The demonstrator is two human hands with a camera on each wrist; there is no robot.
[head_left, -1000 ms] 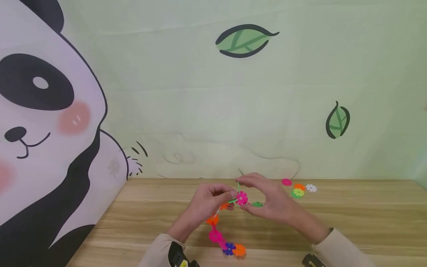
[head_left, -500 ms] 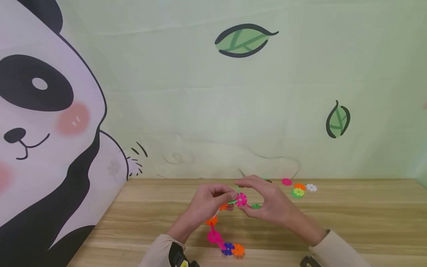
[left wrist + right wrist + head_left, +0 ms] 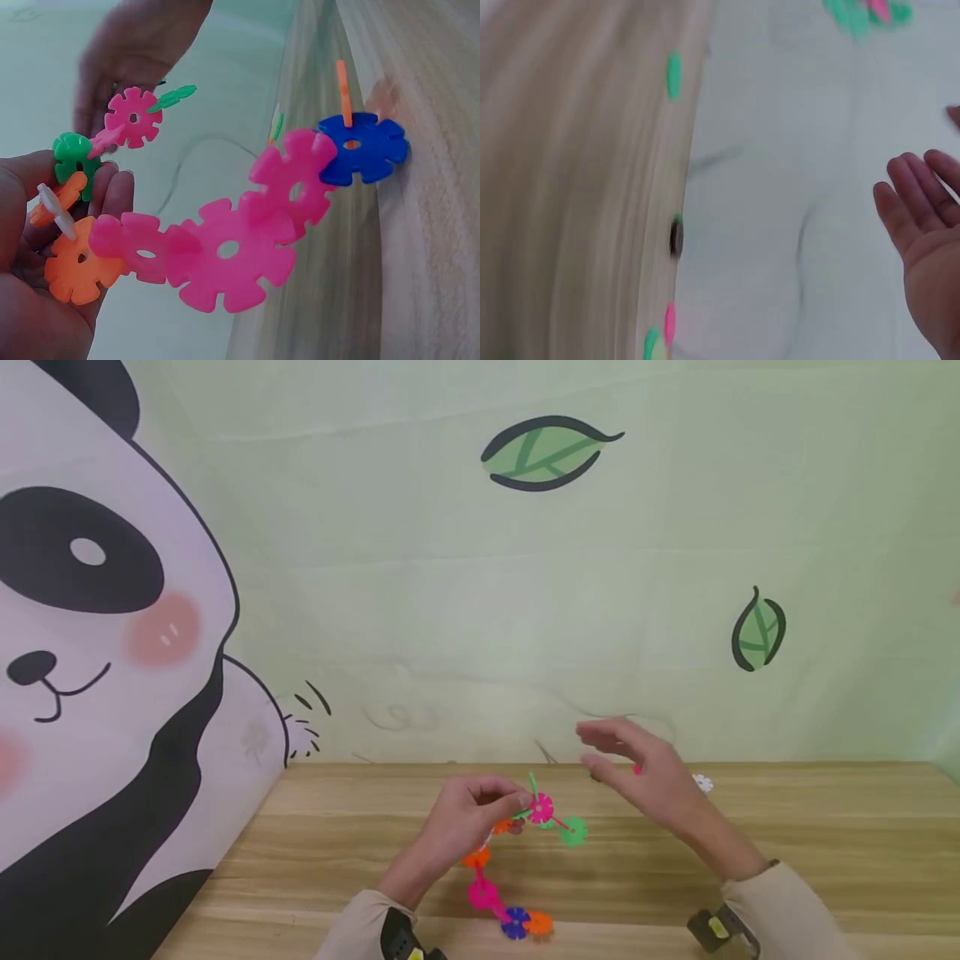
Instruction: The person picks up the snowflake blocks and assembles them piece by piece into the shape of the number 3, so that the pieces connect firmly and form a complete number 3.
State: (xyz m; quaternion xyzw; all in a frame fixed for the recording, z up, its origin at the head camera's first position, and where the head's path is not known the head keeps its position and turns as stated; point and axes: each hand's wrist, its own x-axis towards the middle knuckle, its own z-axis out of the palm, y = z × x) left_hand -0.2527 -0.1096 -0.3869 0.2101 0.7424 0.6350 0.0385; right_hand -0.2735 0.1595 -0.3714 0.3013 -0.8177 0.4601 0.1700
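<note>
My left hand [image 3: 480, 810] pinches a green snowflake disc [image 3: 73, 154] in a chain of interlocking plastic discs. Beyond the fingertips, the chain carries a pink disc [image 3: 541, 808] and a green disc [image 3: 573, 831] at its far end. The other part hangs below the hand: an orange disc [image 3: 81, 259], several pink discs [image 3: 229, 255], then a blue disc [image 3: 516, 923] with an orange disc [image 3: 539, 923] at the table. My right hand [image 3: 645, 772] is in the air, right of the chain, fingers extended and holding nothing.
Loose discs lie along the back of the wooden table [image 3: 315, 860], among them a white disc [image 3: 702, 783] and a pink disc [image 3: 638, 769]; the right hand partly covers this group. A green cloth backdrop [image 3: 420, 610] with a printed panda rises behind the table.
My right hand has let go of the chain's upper end and moved up and to the right. The green end disc now shows fully. My left hand keeps its grip in the same spot.
</note>
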